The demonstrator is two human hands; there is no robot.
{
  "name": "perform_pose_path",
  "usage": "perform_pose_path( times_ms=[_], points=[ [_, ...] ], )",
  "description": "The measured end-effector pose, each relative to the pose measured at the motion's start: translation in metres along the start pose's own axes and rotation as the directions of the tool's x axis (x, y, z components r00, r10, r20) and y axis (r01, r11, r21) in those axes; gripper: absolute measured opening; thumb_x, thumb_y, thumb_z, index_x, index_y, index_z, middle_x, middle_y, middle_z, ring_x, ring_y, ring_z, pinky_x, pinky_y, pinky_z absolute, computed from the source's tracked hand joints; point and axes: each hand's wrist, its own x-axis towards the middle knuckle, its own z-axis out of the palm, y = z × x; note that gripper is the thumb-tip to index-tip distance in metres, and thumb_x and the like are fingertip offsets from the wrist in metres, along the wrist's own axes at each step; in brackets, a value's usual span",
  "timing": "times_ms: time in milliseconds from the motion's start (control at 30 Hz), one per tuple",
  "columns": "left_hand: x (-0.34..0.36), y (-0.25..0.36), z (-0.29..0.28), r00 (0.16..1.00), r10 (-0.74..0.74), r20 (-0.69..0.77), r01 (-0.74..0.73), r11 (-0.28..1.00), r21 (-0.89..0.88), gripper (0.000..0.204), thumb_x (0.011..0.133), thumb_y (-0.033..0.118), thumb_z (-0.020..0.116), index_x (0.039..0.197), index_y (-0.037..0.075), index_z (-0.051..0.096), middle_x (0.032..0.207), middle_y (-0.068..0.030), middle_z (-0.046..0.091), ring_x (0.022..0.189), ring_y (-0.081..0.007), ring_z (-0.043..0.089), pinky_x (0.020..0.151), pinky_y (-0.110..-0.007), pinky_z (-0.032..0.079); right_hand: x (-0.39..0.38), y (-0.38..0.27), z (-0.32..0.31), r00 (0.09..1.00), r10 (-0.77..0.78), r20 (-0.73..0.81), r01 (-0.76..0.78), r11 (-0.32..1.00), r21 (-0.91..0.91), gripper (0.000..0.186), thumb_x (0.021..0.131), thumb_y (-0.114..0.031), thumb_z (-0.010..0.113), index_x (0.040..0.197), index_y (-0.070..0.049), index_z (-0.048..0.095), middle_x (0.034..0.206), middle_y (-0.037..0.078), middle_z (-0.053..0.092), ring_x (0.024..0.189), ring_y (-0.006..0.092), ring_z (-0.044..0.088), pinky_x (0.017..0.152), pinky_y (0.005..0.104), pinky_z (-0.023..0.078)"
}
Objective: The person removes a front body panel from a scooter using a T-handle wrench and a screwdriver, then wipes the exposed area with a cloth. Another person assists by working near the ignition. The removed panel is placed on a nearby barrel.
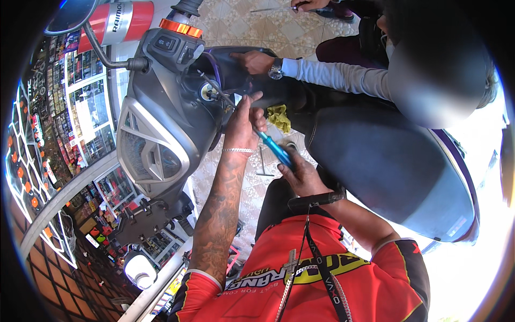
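My right hand [303, 174] is closed round the rear of a slim tool with a shiny blue handle [275, 147]. My left hand [247, 122] grips the front of that tool, with a fingertip stretched forward. A thin dark rod [215, 87], in line with the handle, runs past my left fingers toward the round ignition lock [208, 91] of a dark grey scooter [161, 96]. Whether its tip touches anything cannot be made out. Just beyond my left hand, a yellow-green cloth [278, 118] lies against the scooter's body.
A co-worker's hand [258, 63] with a watch rests on the scooter; their other hand [307, 5] holds a thin rod. The scooter seat [391, 172] spans the right side. Handlebar grip [182, 27] and mirror [67, 16] stick up at upper left. Shop shelves [59, 107] stand left.
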Motion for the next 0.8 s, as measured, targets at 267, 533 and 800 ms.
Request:
perform_pose_path(
  times_ms=[267,533,800],
  points=[
    [0.032,0.016,-0.007,0.999,0.036,-0.024,-0.041,0.965,-0.259,0.03,0.104,0.03,0.057,0.118,0.003,0.061,0.082,-0.005,0.057,0.07,-0.0154,0.052,0.063,-0.029,0.046,0.031,-0.043,-0.032,0.889,-0.434,-0.15,0.3,0.796,-0.525,0.055,0.095,-0.028,0.066,0.145,-0.012,0.049,0.091,0.015,0.068,0.078,0.0344,0.068,0.068,0.0445,0.056],
    [0.049,0.029,-0.016,1.0,0.015,0.012,-0.01,0.934,-0.358,0.023,0.106,0.024,0.054,0.112,0.003,0.06,0.085,-0.007,0.059,0.071,-0.0178,0.056,0.065,-0.03,0.05,0.056,-0.074,-0.027,0.867,-0.474,-0.153,0.276,0.714,-0.644,0.051,0.091,-0.029,0.068,0.136,-0.007,0.056,0.085,0.013,0.069,0.071,0.0314,0.069,0.063,0.0426,0.057],
    [0.049,0.034,-0.01,0.989,0.148,-0.018,-0.148,0.955,-0.255,0.017,0.102,0.021,0.06,0.106,0.004,0.061,0.084,-0.0062,0.062,0.079,-0.018,0.062,0.073,-0.032,0.052,0.089,-0.083,-0.019,0.857,-0.502,-0.115,0.285,0.648,-0.706,0.054,0.091,-0.031,0.068,0.138,-0.009,0.055,0.087,0.015,0.069,0.071,0.0315,0.069,0.061,0.0422,0.056]
  ],
)
